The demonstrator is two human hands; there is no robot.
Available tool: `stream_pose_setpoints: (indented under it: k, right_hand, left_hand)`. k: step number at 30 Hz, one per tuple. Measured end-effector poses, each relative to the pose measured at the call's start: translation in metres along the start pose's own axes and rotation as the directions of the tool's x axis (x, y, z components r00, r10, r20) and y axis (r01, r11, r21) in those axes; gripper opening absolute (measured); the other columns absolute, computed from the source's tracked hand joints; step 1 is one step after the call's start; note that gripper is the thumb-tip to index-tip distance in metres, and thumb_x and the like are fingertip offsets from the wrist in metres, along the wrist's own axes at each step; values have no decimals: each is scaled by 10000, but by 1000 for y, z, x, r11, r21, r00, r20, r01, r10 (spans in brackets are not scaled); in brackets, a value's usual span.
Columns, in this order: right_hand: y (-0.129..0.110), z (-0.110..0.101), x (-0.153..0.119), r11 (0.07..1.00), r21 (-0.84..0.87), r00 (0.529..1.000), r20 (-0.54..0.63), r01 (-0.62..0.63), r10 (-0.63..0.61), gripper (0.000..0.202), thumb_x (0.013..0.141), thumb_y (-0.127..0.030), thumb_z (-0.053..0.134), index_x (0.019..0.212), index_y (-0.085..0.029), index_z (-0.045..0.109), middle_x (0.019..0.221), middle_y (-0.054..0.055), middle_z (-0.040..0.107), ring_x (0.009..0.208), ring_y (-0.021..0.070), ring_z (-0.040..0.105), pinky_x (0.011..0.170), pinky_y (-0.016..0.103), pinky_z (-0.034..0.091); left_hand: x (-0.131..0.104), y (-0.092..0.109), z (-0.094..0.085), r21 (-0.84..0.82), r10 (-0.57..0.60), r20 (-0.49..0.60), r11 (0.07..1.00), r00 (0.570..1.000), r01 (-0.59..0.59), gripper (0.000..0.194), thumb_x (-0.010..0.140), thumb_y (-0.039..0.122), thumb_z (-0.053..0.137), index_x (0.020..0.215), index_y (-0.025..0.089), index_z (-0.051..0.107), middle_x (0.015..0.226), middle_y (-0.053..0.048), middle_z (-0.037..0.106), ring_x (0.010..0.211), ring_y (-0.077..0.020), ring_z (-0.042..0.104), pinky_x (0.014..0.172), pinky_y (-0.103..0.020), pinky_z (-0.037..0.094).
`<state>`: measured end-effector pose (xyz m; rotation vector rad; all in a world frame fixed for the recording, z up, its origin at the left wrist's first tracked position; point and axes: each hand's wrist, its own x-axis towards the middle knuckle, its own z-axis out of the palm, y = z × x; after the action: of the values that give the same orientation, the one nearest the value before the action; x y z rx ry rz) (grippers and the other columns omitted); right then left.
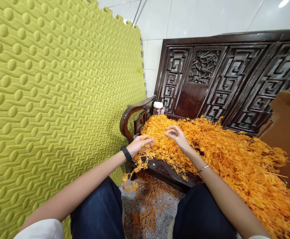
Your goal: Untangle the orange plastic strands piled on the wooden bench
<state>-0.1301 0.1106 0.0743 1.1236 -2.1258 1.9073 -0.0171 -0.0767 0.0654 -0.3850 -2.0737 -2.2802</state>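
Left hand fingers are narrowed and loosely bent around an orange strand, which dangles in a branching tangle past the front edge of the dark wooden bench, over the speckled floor. Right hand is raised above the heap with thumb and forefinger drawn nearly together; whether something small is pinched there, I cannot tell. As for how far things have come, one portion is up in the left hand, while by far the greater amount lies loose along the bench seat. Beside the curved armrest sits a lighter pile that looks to be made of short, compact pieces, perhaps already separated; the larger heap stretching off to the right seems longer-stemmed and more tangled, so much of it may be unsorted, though no exact share can be judged. Thin orange scraps are scattered on the floor between the knees. The held strand is bright yellow-orange, slender and knotted, with small curling offshoots and a rounded lump near its lower end; it looks light, limp and easy to snag. A white-lidded cup stands behind the lighter pile, close to the carved backrest.
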Motion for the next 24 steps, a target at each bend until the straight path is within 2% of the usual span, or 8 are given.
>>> stream_pose_setpoints:
  k: [3, 7, 9, 12, 15, 19, 22, 24]
  right_hand:
    - [21, -19, 9, 976, -212, 981, -174, 51, -89, 346, 677, -346, 593, 885, -91, 489, 918, 93, 499, 832, 142, 482, 777, 284, 402]
    - [26, -34, 11, 784, -621, 985, -124, 16, -119, 534, 643, -318, 615, 1125, -144, 468, 1264, 86, 271, 1177, 211, 247, 997, 375, 212]
    - [15, -25, 4, 798, -602, 996, 87, 41, 15, 527, 677, -329, 598, 1164, -198, 443, 1290, 40, 257, 1198, 187, 229, 1010, 365, 207]
    - [-9, 8, -15, 953, -302, 783, 602, 40, 158, 591, 746, -347, 547, 1275, -279, 293, 1320, -6, 235, 1202, 119, 257, 1002, 279, 265]
    - [-22, 50, -36, 992, -118, 687, 717, -41, 114, 875, 615, -281, 667, 1309, -158, 148, 1356, 97, 118, 1251, 141, 151, 1038, 262, 175]
    - [-20, 76, -45, 986, 29, 811, 572, -167, 120, 440, 685, -298, 603, 1019, -69, 432, 921, 101, 538, 835, 129, 526, 798, 267, 409]
    - [-16, 66, -37, 998, -2, 825, 563, -58, 49, 282, 752, -340, 533, 744, -61, 499, 638, 48, 518, 616, 97, 493, 669, 248, 395]
    - [-16, 53, -30, 997, -56, 826, 559, -55, 77, 293, 762, -360, 517, 793, -69, 512, 668, 41, 513, 606, 99, 482, 608, 240, 380]
  left_hand:
    - [6, -7, -4, 215, 82, -56, 974, 995, -68, 313, 791, 337, 467, 912, 50, 499, 1000, -83, 505, 878, -120, 460, 781, -243, 362]
    - [6, -12, -7, 568, 297, -33, 792, 954, -226, 317, 844, 346, 371, 988, 89, 488, 1013, -52, 456, 988, -113, 393, 920, -237, 261]
    - [5, -14, -5, 689, 374, -36, 681, 927, -249, 326, 860, 327, 334, 1027, 78, 461, 1019, -65, 427, 1000, -115, 367, 925, -236, 253]
    - [3, -19, 1, 780, 471, -61, 572, 880, -253, 343, 872, 317, 296, 1064, 63, 422, 1064, -83, 397, 1026, -126, 333, 937, -244, 241]
    - [3, -21, 8, 818, 514, -80, 524, 854, -238, 338, 878, 310, 281, 1058, 61, 421, 1066, -82, 403, 1017, -131, 337, 931, -250, 249]
    - [2, -7, 10, 863, 397, -63, 482, 916, -149, 354, 877, 326, 299, 1037, 46, 443, 1049, -88, 431, 992, -146, 367, 909, -256, 266]
    - [-7, 11, 1, 913, 162, 87, 382, 983, -144, 392, 868, 380, 309, 988, 48, 478, 981, -94, 478, 928, -154, 422, 855, -259, 301]
    - [-24, 17, -9, 931, 9, 176, 325, 984, -170, 424, 837, 446, 351, 942, 62, 495, 911, -85, 508, 838, -152, 461, 762, -257, 341]
